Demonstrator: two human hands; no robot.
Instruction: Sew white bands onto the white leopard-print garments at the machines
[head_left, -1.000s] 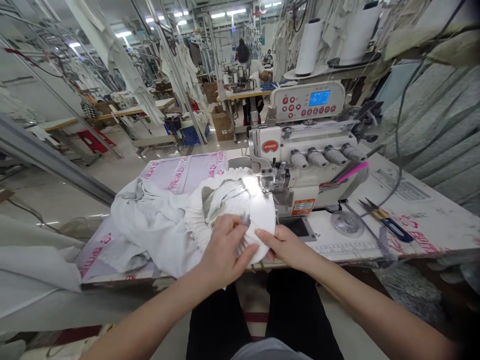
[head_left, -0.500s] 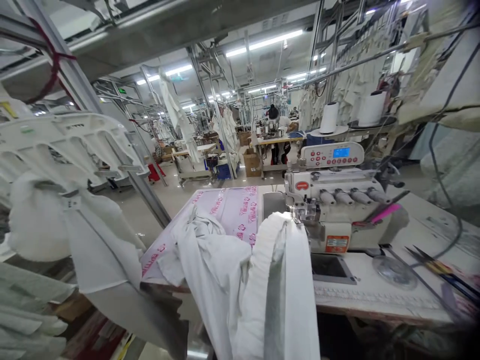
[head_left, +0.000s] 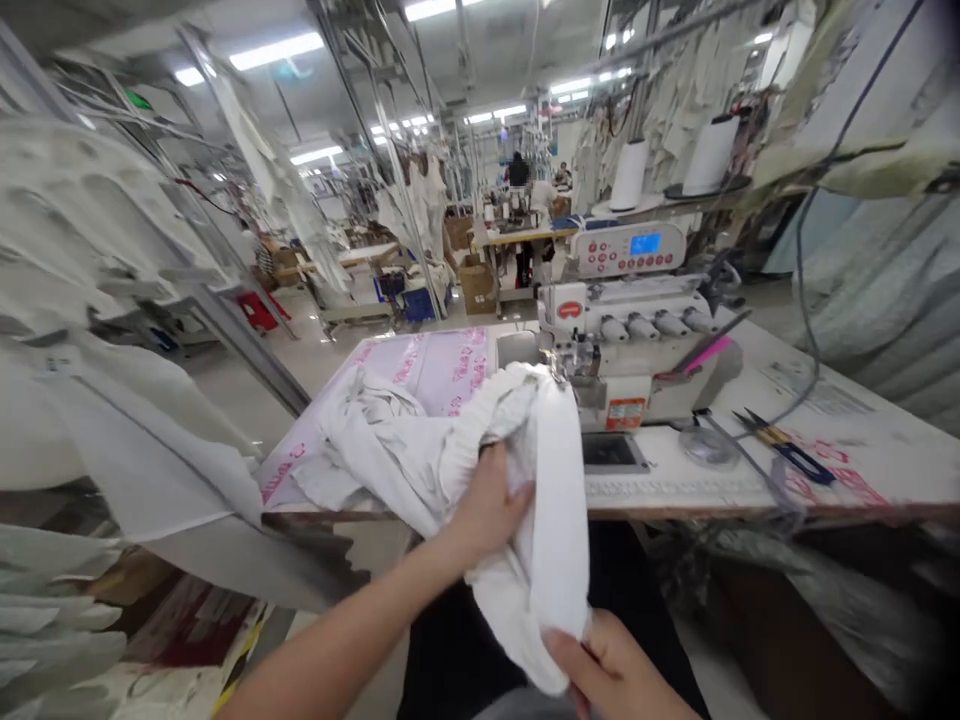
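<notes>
A white garment point(head_left: 420, 440) with a gathered edge lies over the table's front and runs up to the needle area of an overlock sewing machine point(head_left: 622, 340). A smooth white fabric band point(head_left: 559, 500) hangs from the presser foot beside the gathers. My left hand point(head_left: 487, 510) is in the folds below the machine, its fingers tucked behind the gathered edge and partly hidden, its thumb on the near side. Lower down, my right hand point(head_left: 600, 660) pinches the bottom end of the band between thumb and fingers.
Thread snips point(head_left: 787, 447) and a clear round dish point(head_left: 709, 445) lie on the white table point(head_left: 885, 420), right of the machine. Thread cones point(head_left: 628, 175) stand behind it. White pieces hang from a rack point(head_left: 135, 440) at left. Cardboard boxes point(head_left: 477, 283) sit farther back.
Both hands have come into view from below and taken hold of the white fabric. The view has shifted, so the machine now sits farther left and higher.
</notes>
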